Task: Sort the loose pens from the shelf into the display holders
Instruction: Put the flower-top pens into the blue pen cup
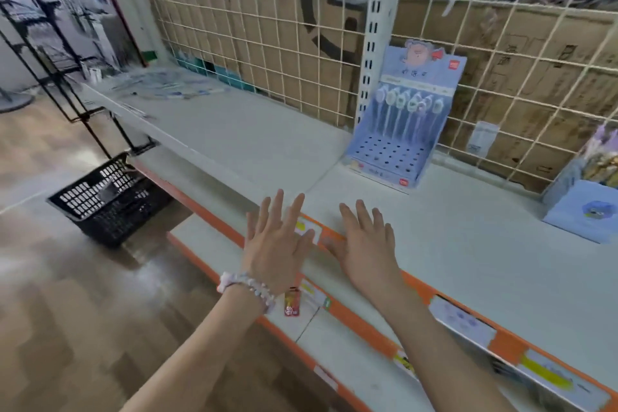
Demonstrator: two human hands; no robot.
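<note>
Both hands hover flat over the front edge of the white shelf [254, 144], fingers spread, holding nothing. My left hand [277, 244] wears a pale bead bracelet; my right hand [366, 244] is beside it. A blue cardboard display holder [398, 144] stands at the back of the shelf beyond my right hand, with several pens upright in its rear row and empty holes in front. Loose pens [170, 89] lie blurred in a heap at the far left end of the shelf. A second blue holder [588, 211] with pens stands at the right edge.
A wire grid [267, 37] backs the shelf, with cardboard boxes behind it. A black plastic basket [107, 201] sits on the wooden floor at the left. An orange price rail [418, 284] runs along the shelf front. A lower shelf holds a small red item [292, 306].
</note>
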